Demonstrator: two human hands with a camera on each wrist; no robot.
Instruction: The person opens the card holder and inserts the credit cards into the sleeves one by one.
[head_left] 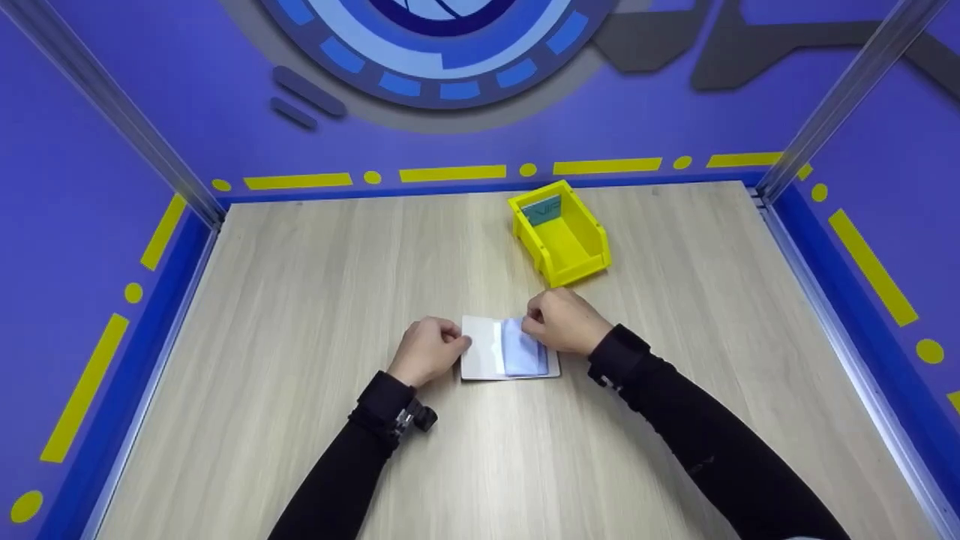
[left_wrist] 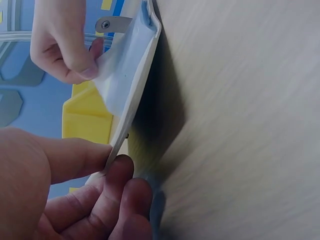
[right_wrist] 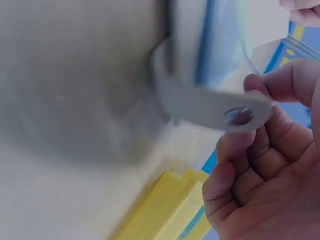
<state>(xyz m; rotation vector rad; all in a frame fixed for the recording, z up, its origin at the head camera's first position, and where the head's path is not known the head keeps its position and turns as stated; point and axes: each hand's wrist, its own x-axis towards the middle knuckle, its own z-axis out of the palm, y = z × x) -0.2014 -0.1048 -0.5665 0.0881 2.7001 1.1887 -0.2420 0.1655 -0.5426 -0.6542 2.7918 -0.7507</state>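
Observation:
A small white card holder lies spread open on the table, with bluish see-through plastic sleeves on its right half. My left hand pinches the left cover's edge between thumb and fingers, which the left wrist view shows up close. On the other side, my right hand pinches the upper right part of a clear sleeve between thumb and index finger, lifting it off the cover. A strap with a metal snap sticks out from the holder's right side, beside the right hand's fingers.
Beyond the right hand stands a yellow bin with a green card marked VIP leaning at its back. The wooden table is bounded by blue-purple panels and metal frame rails.

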